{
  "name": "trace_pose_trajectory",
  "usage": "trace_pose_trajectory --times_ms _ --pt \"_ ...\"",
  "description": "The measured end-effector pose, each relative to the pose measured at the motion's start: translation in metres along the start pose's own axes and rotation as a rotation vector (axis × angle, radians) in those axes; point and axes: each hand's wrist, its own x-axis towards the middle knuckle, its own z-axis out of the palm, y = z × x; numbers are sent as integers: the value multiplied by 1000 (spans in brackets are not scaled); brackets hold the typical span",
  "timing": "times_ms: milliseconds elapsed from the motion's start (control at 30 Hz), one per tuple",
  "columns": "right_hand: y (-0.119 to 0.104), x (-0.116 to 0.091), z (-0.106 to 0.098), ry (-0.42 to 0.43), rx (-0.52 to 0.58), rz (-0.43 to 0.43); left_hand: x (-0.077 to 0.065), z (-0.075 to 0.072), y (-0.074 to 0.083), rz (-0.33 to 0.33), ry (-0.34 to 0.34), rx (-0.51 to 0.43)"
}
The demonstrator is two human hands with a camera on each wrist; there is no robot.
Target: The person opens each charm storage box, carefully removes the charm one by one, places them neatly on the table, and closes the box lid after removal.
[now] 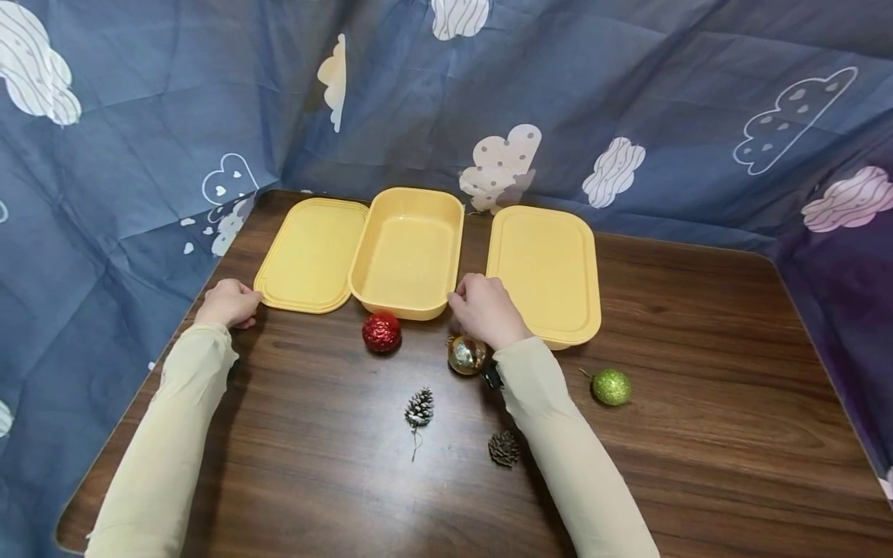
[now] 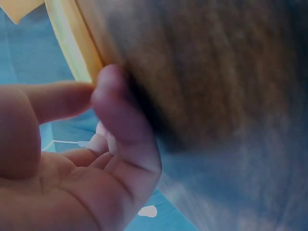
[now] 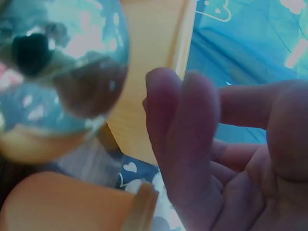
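My left hand point(image 1: 229, 302) pinches the near left corner of a flat yellow lid point(image 1: 314, 256) between thumb and forefinger; the lid's edge point(image 2: 77, 43) shows at the fingertips in the left wrist view. Beside the lid is an uncovered yellow container point(image 1: 408, 260) with nothing inside. At its near right corner, my right hand point(image 1: 488, 310) pinches the rim; in the right wrist view the fingertips partly hide the contact. A shiny gold bauble point(image 1: 466, 356) lies just below this hand and looms large in the right wrist view. A red bauble point(image 1: 381, 333) sits before the container.
Another yellow container point(image 1: 544, 275), its lid on, stands to the right. A glittery green bauble point(image 1: 611, 387) lies near it. Closer to me are a snow-tipped pine cone point(image 1: 419, 408) and a brown pine cone point(image 1: 504, 449). A blue cloud-print cloth point(image 1: 391, 116) hangs behind the wooden table point(image 1: 698, 372).
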Motion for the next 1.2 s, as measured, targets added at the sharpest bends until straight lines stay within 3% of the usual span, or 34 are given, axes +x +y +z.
trace_pose_trajectory --times_ms 267,667,767,967,1200 --pt "0 8 4 -76 8 65 2 1 4 -19 16 -14" --pt "2 12 7 -88 151 91 2 4 -1 -40 30 -175" --pt "2 12 7 -96 182 94 3 6 -4 -62 12 -282" --pt "2 13 10 -116 192 98 6 11 -9 -66 -32 -607" --pt "2 13 12 -113 217 113 2 9 -10 -76 -112 -773"
